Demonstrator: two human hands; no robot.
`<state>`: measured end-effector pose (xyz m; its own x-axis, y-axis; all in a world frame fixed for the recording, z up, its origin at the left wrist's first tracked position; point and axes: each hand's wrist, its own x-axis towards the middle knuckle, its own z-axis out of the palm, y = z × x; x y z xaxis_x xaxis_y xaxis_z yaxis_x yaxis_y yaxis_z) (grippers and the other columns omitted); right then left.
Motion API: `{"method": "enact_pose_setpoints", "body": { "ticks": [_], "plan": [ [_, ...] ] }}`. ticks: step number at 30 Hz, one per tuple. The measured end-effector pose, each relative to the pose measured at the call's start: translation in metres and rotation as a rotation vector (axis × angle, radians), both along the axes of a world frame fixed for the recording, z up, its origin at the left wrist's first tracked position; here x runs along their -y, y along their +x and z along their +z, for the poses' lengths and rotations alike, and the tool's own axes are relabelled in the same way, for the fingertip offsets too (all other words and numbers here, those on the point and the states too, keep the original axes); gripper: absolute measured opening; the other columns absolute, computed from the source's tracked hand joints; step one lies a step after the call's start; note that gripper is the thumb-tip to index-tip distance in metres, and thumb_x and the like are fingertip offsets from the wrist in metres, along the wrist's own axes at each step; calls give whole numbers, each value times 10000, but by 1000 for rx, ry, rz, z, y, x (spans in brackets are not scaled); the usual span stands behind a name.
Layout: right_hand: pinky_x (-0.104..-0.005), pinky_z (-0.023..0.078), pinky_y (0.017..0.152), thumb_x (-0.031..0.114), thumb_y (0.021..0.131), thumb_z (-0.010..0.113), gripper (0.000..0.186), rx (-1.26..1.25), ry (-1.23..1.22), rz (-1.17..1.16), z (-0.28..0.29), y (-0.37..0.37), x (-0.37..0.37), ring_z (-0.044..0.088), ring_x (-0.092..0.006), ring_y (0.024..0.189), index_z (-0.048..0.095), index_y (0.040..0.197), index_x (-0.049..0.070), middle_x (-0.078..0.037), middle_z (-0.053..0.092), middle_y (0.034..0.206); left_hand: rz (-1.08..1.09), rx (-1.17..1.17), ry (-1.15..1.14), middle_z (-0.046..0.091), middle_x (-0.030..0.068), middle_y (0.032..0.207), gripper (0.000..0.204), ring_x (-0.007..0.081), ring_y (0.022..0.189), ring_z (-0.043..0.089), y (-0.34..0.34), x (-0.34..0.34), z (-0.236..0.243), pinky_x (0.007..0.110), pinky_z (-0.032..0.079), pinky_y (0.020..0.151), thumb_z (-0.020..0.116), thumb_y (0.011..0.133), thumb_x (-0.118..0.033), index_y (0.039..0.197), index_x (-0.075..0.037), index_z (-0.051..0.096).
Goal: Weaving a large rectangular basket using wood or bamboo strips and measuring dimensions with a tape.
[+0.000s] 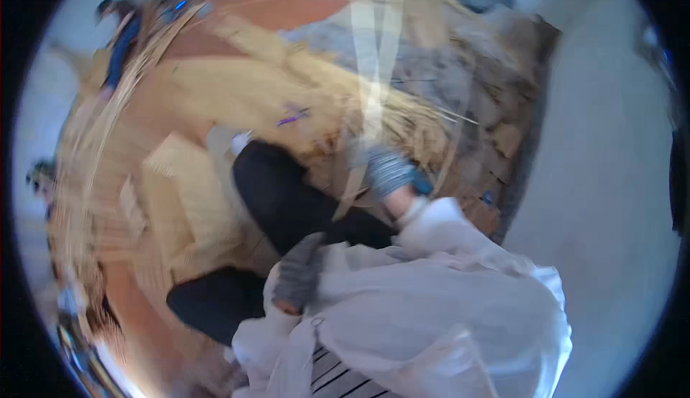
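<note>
Motion blurs much of the view. My right hand [392, 172], in a grey banded glove, is closed around pale flat strips [373, 100], which look like split bamboo or cane. They rise from it in a narrow V toward the top of the view. From beneath that hand, a strip slants down toward my left hand [298, 272]. That hand wears a dark grey glove and rests close to my body, at the edge of my white garment [424, 304]. Its fingers look curled in at the strip's lower end, though blur hides their exact hold.
Curled strips and shavings [413, 121] lie heaped beyond my right hand. A small purple object [293, 116] lies on the tan floor covering. Beside my black-clothed knee [269, 190] stands a pale yellow block [190, 197]. Two other people are at the left; a pale wall [596, 146] rises at right.
</note>
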<state>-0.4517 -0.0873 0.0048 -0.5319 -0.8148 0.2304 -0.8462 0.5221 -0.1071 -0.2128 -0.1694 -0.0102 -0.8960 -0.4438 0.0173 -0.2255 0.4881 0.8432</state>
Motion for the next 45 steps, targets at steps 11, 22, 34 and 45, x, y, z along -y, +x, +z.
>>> {"method": "enact_pose_setpoints", "body": {
  "ticks": [11,22,34,45],
  "plan": [
    [-270,399,554,264,844,517,194,1729,-1302,-355,-154,-98,-30,469,-140,621,554,861,74,-24,525,709,1117,-461,1375,592,67,849,299,199,690,545,45,183,-146,277,446,646,600,770,-295,930,-45,568],
    [-255,412,483,274,810,581,272,1486,-947,-313,-107,-50,100,502,-117,556,568,880,12,-46,560,678,1429,-1086,1313,576,59,1008,470,257,942,496,39,387,-226,388,437,777,625,713,-416,1054,-103,541],
    [-243,445,600,252,796,593,299,1327,-716,97,-42,-8,142,537,-132,642,588,903,-26,-69,577,735,1199,-488,-171,575,30,832,182,169,722,528,338,347,-300,300,443,682,517,808,-172,921,-45,584],
    [-259,465,631,185,790,602,240,1422,-251,439,-31,108,169,561,-148,686,594,916,-19,-86,599,786,896,865,-158,629,138,898,309,245,811,615,109,332,-231,403,473,644,523,763,-201,1012,-22,560]
  ]
}}
